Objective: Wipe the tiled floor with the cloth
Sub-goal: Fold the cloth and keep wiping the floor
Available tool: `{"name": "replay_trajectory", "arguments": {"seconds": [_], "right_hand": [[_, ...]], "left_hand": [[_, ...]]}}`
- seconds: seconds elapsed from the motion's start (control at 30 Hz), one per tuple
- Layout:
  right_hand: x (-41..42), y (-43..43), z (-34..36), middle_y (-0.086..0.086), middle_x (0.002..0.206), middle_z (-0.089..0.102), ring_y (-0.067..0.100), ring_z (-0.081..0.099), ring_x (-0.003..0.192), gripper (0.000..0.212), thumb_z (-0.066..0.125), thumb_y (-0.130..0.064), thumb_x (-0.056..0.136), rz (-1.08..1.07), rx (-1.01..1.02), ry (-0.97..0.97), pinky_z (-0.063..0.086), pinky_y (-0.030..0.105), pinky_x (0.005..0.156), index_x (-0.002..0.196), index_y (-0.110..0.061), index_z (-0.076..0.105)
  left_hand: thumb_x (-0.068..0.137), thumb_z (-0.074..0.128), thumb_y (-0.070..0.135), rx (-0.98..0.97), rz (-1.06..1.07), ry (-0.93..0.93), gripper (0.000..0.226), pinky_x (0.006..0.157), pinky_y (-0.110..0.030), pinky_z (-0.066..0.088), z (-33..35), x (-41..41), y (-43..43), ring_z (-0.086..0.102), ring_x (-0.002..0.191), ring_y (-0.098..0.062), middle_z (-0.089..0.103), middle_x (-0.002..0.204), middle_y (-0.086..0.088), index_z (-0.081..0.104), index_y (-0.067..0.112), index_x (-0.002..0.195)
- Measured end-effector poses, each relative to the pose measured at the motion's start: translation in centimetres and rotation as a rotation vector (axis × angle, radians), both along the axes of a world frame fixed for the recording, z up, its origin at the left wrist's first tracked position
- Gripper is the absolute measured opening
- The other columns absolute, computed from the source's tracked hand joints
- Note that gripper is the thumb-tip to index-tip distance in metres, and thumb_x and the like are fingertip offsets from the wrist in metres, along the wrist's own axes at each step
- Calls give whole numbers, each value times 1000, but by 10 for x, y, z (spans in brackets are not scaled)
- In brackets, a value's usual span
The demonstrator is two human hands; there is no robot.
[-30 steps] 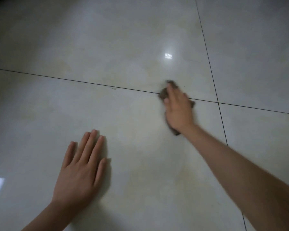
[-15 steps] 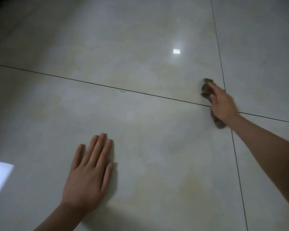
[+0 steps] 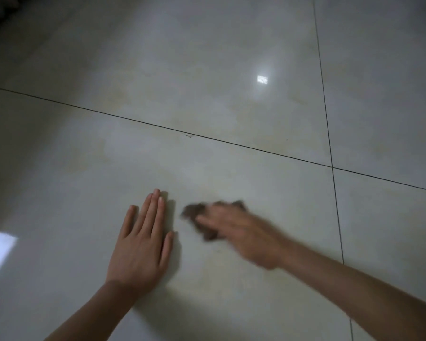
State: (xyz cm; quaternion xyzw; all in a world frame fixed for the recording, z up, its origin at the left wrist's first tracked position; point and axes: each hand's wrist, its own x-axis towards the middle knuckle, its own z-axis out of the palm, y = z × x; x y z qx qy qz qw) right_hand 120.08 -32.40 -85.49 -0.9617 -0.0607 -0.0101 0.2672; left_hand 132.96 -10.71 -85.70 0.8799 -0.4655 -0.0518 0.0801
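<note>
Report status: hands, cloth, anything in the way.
Left hand flat on tiled floor. Right hand on brown cloth, blurred. Nothing lies between the hands.

1. The left hand is bare and sharply seen, with long, slim fingers.
2. Its nails are short and pale, and they catch a little light.
3. The left forearm is bare skin, slender, with no sleeve edge in view.
4. The right hand is bare and smeared by motion blur, so its fingers run together.
5. The right forearm is bare too, broader in view, with faint hair.
</note>
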Motion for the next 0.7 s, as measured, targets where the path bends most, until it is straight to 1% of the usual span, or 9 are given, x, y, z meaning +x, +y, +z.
{"name": "replay_trajectory", "arguments": {"seconds": [0.07,0.1,0.17,0.23,0.4,0.47,0.53,0.63,0.7], "right_hand": [[7,-49,9,8,130,58,16,53,123,38,43,-2,101,-338,-1,16,36,17,105,137,-12,51],[14,-75,11,12,131,57,24,54,123,38,42,2,100,-512,-25,-3,33,14,105,136,-7,51],[32,-106,11,20,142,47,35,42,133,43,41,3,98,-742,-45,19,22,23,115,140,-2,45],[46,-98,7,20,148,40,33,33,139,46,42,0,97,-865,-82,18,15,32,116,143,-3,41],[36,27,-5,20,144,45,35,39,137,43,46,1,94,-558,-95,-100,20,45,117,136,-1,51],[26,70,-8,16,143,48,31,42,136,43,46,-4,93,-478,-67,-132,22,45,117,136,-3,53],[16,95,-7,12,146,46,27,39,139,43,45,-7,95,-374,-62,-92,17,39,118,137,-7,52],[6,81,9,9,147,44,15,35,138,42,47,-10,99,-116,-73,11,17,26,118,140,-14,47],[8,50,19,4,139,50,8,41,132,39,46,-11,101,-302,-18,19,22,10,109,137,-24,47]], "left_hand": [[97,21,36,8,0,8,64,114,-49,19,-1,1,0,22,145,-30,20,157,-15,25,-3,147],[97,20,37,16,-1,2,64,115,-48,18,-2,2,-1,19,146,-29,18,158,-14,23,-2,148],[97,15,39,37,-7,-16,65,118,-47,14,-5,4,-2,12,148,-26,12,159,-11,18,1,150],[96,7,41,62,-8,-18,66,121,-46,9,-5,4,-1,4,149,-24,5,160,-9,12,4,151],[88,-9,44,54,14,1,71,120,-38,-7,-6,3,-1,-13,147,-15,-11,159,-1,-3,13,152],[93,-5,41,-4,42,125,65,118,-31,-10,-1,8,-4,-12,147,-9,-10,160,2,2,18,153],[105,18,28,-134,57,315,47,117,-26,-5,11,14,3,4,148,-7,13,161,1,28,16,150],[105,28,25,-198,-42,236,43,119,-25,1,18,11,55,17,146,-11,32,154,0,44,12,143],[100,19,35,-159,-69,151,55,120,-29,2,16,1,102,14,147,-17,25,156,-2,44,10,143]]}}
